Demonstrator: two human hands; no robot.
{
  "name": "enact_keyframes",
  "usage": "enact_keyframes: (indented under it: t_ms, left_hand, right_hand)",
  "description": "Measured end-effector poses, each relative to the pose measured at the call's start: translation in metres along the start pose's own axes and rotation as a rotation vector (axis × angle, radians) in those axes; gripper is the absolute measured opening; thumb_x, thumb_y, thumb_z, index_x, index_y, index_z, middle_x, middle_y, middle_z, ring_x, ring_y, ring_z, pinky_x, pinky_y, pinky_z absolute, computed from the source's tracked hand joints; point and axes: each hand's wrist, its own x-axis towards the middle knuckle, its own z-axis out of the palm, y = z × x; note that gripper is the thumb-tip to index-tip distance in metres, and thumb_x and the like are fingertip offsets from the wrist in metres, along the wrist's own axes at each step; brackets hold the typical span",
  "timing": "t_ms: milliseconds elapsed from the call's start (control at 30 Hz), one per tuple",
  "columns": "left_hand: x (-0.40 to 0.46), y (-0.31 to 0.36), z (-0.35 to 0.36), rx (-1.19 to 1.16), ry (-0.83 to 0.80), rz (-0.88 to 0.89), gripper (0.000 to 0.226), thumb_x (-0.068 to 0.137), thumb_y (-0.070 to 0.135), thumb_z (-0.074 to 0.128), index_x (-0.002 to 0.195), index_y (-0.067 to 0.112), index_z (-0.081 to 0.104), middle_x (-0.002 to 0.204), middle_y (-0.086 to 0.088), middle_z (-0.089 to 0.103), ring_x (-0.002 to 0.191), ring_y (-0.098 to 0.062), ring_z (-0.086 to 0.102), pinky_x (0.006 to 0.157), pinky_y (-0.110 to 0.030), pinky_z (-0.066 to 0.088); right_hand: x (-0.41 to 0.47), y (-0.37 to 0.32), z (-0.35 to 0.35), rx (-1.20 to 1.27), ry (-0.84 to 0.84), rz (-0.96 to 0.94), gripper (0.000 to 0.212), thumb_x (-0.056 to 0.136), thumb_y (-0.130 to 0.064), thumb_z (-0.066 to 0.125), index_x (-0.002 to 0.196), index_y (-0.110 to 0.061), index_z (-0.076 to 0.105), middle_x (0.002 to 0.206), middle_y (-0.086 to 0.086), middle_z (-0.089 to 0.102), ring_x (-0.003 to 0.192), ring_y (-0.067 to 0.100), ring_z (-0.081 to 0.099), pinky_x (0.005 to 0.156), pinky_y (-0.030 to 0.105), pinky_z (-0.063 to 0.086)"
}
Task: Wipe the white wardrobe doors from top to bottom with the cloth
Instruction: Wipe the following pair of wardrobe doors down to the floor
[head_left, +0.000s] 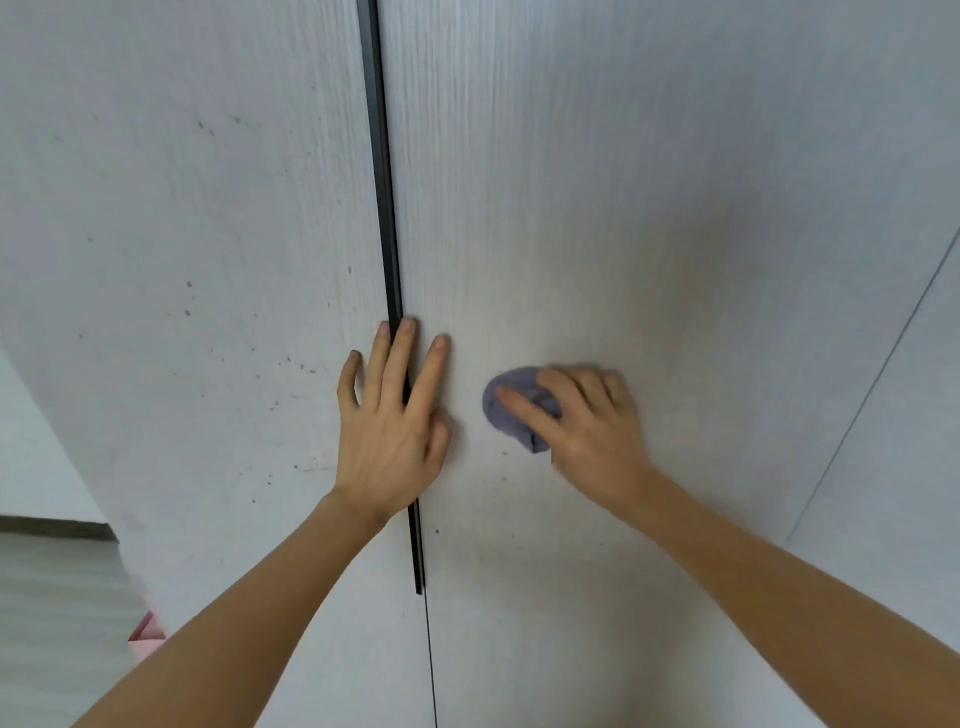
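Two white wardrobe doors fill the view: the left door (197, 270) and the right door (649, 208), split by a black vertical handle strip (387, 208). My right hand (587, 426) presses a small grey-purple cloth (506, 410) flat against the right door at mid height, fingers spread over it. My left hand (395, 421) lies flat and open across the black strip, fingers pointing up, touching both doors. Small dark specks dot the left door.
A third white panel (904, 441) joins at a thin seam on the right. At lower left there is a pale wall (36, 467), a dark ledge (57, 525), and a bit of pink object (148, 631) by the door's edge.
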Motion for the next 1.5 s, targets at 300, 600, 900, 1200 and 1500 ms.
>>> enact_keyframes:
  t_ms: [300, 600, 900, 1200, 1500]
  left_hand:
    - [0.007, 0.024, 0.023, -0.031, 0.112, -0.136, 0.058, 0.085, 0.032, 0.034, 0.140, 0.013, 0.037, 0.150, -0.016, 0.029, 0.140, -0.039, 0.014, 0.103, -0.064, 0.018]
    - [0.004, 0.028, 0.038, 0.075, 0.264, -0.114, 0.060, 0.086, 0.036, 0.026, 0.140, 0.011, 0.035, 0.148, -0.010, 0.031, 0.141, -0.037, 0.010, 0.106, -0.059, 0.018]
    - [-0.001, 0.027, 0.034, 0.115, 0.191, -0.048, 0.078, 0.077, 0.047, 0.006, 0.147, 0.018, 0.022, 0.155, -0.002, 0.015, 0.145, -0.022, -0.003, 0.110, -0.052, 0.015]
    - [-0.069, 0.006, 0.075, -0.033, 0.234, 0.015, 0.065, 0.088, 0.036, 0.019, 0.149, 0.014, 0.016, 0.157, -0.002, 0.009, 0.144, -0.019, 0.011, 0.114, -0.046, 0.014]
    - [-0.089, -0.021, 0.071, -0.166, 0.172, 0.026, 0.070, 0.082, 0.046, 0.005, 0.147, 0.019, 0.005, 0.148, 0.016, 0.004, 0.136, 0.003, 0.001, 0.112, -0.015, 0.001]
  right_hand:
    - [-0.002, 0.020, 0.001, 0.019, 0.212, 0.348, 0.058, 0.072, -0.001, 0.038, 0.127, -0.022, 0.045, 0.115, 0.007, 0.037, 0.093, 0.026, 0.041, 0.073, 0.037, 0.035]
    - [-0.080, 0.058, -0.014, -0.010, 0.318, 0.460, 0.063, 0.066, 0.006, 0.040, 0.124, -0.013, 0.057, 0.107, 0.015, 0.049, 0.090, 0.024, 0.039, 0.069, 0.038, 0.043]
    - [-0.025, 0.049, -0.024, 0.021, 0.258, 0.809, 0.062, 0.085, -0.002, 0.050, 0.142, -0.021, 0.036, 0.130, 0.013, 0.036, 0.114, 0.030, 0.036, 0.091, 0.033, 0.029]
    - [-0.086, -0.055, 0.036, 0.024, -0.062, -0.309, 0.053, 0.066, -0.006, 0.057, 0.117, -0.022, 0.059, 0.097, 0.005, 0.056, 0.077, 0.023, 0.051, 0.063, 0.029, 0.037]
    - [0.055, -0.026, 0.006, 0.022, 0.127, 0.504, 0.061, 0.082, 0.000, 0.046, 0.138, -0.022, 0.041, 0.124, 0.008, 0.039, 0.111, 0.026, 0.038, 0.089, 0.031, 0.030]
